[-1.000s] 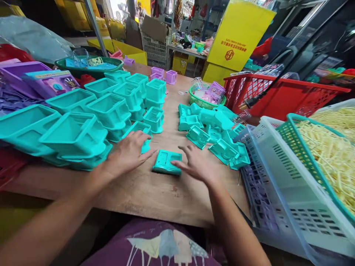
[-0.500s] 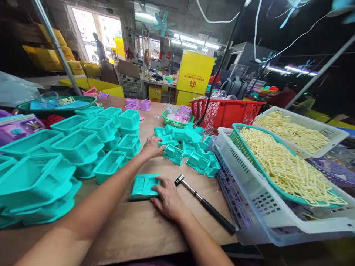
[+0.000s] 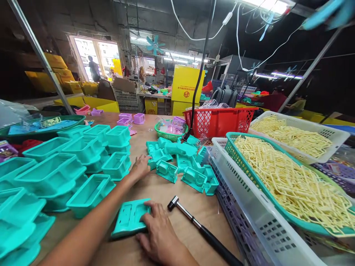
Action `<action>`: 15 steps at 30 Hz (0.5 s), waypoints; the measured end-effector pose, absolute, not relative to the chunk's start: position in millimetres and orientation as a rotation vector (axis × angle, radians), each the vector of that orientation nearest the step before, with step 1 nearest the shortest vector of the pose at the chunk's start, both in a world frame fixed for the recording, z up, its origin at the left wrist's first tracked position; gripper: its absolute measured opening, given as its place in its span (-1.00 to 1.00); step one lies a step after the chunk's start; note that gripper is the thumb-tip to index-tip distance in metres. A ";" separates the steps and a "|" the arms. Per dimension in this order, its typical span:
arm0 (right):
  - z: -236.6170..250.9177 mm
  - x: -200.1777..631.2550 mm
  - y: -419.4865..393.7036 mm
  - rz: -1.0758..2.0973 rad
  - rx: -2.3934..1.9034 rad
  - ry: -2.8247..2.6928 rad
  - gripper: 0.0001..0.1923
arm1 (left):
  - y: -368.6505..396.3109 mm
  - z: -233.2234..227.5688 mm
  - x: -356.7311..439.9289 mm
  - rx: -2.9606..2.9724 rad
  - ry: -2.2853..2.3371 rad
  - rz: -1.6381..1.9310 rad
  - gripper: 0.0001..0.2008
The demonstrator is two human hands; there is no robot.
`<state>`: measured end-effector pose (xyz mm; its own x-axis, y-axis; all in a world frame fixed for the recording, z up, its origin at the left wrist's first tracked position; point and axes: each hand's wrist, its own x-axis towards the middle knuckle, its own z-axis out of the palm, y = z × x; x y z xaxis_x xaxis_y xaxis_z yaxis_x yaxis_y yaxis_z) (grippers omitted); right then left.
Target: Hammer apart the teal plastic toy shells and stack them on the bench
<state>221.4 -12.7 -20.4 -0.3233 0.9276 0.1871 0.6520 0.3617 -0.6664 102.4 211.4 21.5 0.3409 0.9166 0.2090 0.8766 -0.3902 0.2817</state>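
My left hand (image 3: 141, 167) reaches to the near left edge of a loose pile of teal plastic parts (image 3: 184, 149). Its fingers are closed at the edge of one teal part (image 3: 160, 156), partly hiding their grip. Nearer to me, my right hand (image 3: 159, 227) grips the right edge of a flat teal moulded piece (image 3: 131, 216) with slots, which lies on the table. A small hammer (image 3: 191, 217) with a black handle rests just right of that hand. Stacked teal box-shaped housings (image 3: 52, 170) fill the table's left side.
White plastic crates (image 3: 241, 188) line the right side, with a teal basket (image 3: 266, 188) of pale yellow plastic sticks on top. Behind the pile stand a green basket (image 3: 169, 136) and a red basket (image 3: 222, 123). Small purple boxes (image 3: 138, 118) sit farther back on the wooden table (image 3: 133, 251).
The view has shifted, so the table things sit lower and further left. My left hand stays by the same teal part; my right hand still holds the flat piece, now slightly turned and nearer.
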 end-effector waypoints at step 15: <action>-19.4 228.2 -8.4 0.622 -1.331 -2.108 -0.65 | 233.9 86.9 231.2 2.202 1.167 0.860 -0.83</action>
<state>228.2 -8.4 -19.4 -0.3466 0.9134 0.2133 0.6511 0.3980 -0.6463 231.2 233.9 86.9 0.4331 0.8512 0.2965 0.5353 -0.5075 0.6752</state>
